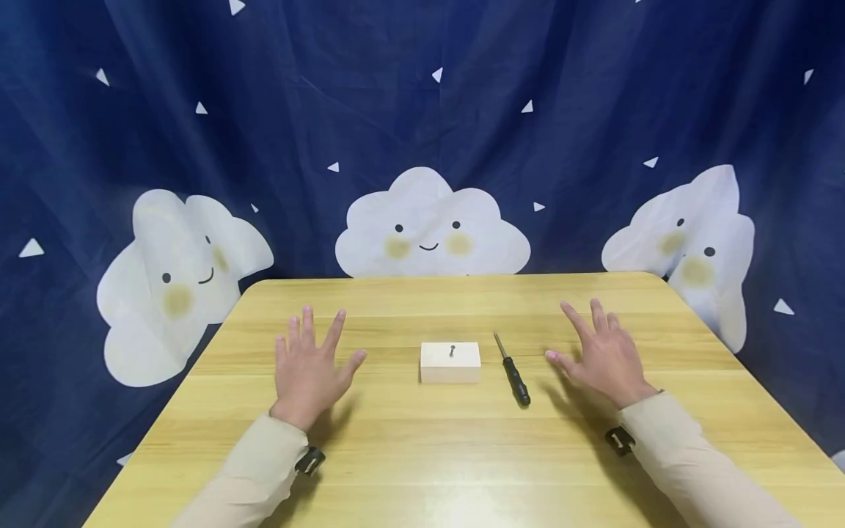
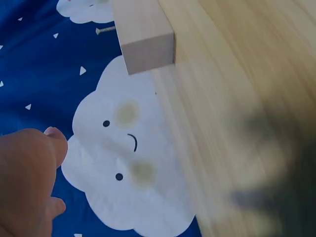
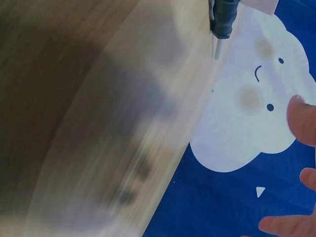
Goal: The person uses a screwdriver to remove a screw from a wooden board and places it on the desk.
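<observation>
Near the middle of the table lies a pale wooden block [image 1: 450, 364] with a screw [image 1: 452, 351] standing up from its top. To its right is a screwdriver [image 1: 515, 378] with a black handle, its metal tip pointing toward the back. My left hand [image 1: 310, 378], fingers spread, hovers left of the block and holds nothing. On the other side my right hand [image 1: 604, 359] is held over the table right of the screwdriver, fingers apart, touching neither thing. The left wrist view shows the block [image 2: 148, 39] and screw [image 2: 105, 30] sideways; the right wrist view catches the screwdriver [image 3: 224, 19].
The light wood table [image 1: 422, 455] has rounded far corners. Behind it hangs a dark blue curtain [image 1: 383, 95] printed with smiling white clouds and small triangles. Black wrist straps [image 1: 309, 461] show at both sleeves.
</observation>
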`<state>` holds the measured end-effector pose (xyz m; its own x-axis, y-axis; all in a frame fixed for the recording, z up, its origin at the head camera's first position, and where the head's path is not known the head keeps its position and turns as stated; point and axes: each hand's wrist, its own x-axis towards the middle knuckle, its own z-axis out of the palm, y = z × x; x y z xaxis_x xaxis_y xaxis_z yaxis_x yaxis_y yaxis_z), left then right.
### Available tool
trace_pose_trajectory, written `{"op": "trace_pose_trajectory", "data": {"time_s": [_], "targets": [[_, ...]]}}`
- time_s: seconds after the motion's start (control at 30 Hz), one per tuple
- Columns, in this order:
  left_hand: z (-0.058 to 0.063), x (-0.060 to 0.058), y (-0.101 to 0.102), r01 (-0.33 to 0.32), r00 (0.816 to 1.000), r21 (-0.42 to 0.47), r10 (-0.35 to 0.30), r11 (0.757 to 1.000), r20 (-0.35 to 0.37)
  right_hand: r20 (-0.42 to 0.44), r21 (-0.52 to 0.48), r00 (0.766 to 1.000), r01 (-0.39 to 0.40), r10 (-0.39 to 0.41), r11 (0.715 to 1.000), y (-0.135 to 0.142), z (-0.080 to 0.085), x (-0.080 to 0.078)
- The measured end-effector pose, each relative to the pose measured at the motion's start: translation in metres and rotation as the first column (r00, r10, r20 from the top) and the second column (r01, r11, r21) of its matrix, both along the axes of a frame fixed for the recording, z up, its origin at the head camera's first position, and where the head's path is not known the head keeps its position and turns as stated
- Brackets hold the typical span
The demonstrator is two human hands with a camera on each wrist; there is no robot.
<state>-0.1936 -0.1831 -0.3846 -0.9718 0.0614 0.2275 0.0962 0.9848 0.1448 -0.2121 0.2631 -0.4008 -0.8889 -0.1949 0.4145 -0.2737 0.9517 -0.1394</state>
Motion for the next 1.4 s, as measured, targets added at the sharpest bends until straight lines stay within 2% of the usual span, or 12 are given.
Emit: {"op": "trace_pose_trajectory", "data": {"time_s": [0.23,0.37,0.53,0.67,0.8,0.9,1.1,1.27,1.4], "targets": [[-0.007,-0.008,0.019,0.125,0.992,0.127,-0.123,0.984,-0.023,0.008,-0.09,0.999,-0.051,0.052,0.995,-0.004,-0.004,-0.005],[-0.009,-0.011,0.03,0.158,0.987,0.155,-0.154,0.975,-0.037,0.021,-0.116,0.997,-0.072,0.075,0.991,-0.01,-0.007,-0.009],[-0.009,-0.013,0.043,0.213,0.975,0.213,-0.222,0.954,0.019,0.081,-0.145,0.99,-0.101,0.113,0.984,-0.019,-0.012,-0.012],[-0.013,-0.019,0.054,0.272,0.952,0.279,-0.3,0.921,0.063,0.176,-0.151,0.971,-0.135,0.161,0.979,-0.023,-0.011,-0.013],[-0.017,-0.024,0.065,0.329,0.929,0.286,-0.362,0.9,0.072,0.246,-0.13,0.95,-0.163,0.191,0.978,-0.027,-0.012,-0.014],[-0.018,-0.027,0.073,0.355,0.919,0.282,-0.389,0.891,0.072,0.259,-0.126,0.943,-0.181,0.208,0.975,-0.029,-0.013,-0.016],[-0.024,-0.032,0.083,0.388,0.904,0.248,-0.419,0.888,0.086,0.275,-0.142,0.928,-0.219,0.251,0.965,-0.036,-0.017,-0.02],[-0.027,-0.036,0.091,0.422,0.884,0.239,-0.455,0.874,0.103,0.274,-0.137,0.905,-0.299,0.327,0.944,-0.039,-0.022,-0.022],[-0.032,-0.037,0.095,0.469,0.868,0.212,-0.492,0.857,0.072,0.271,-0.131,0.883,-0.361,0.384,0.923,-0.041,-0.024,-0.023]]}}
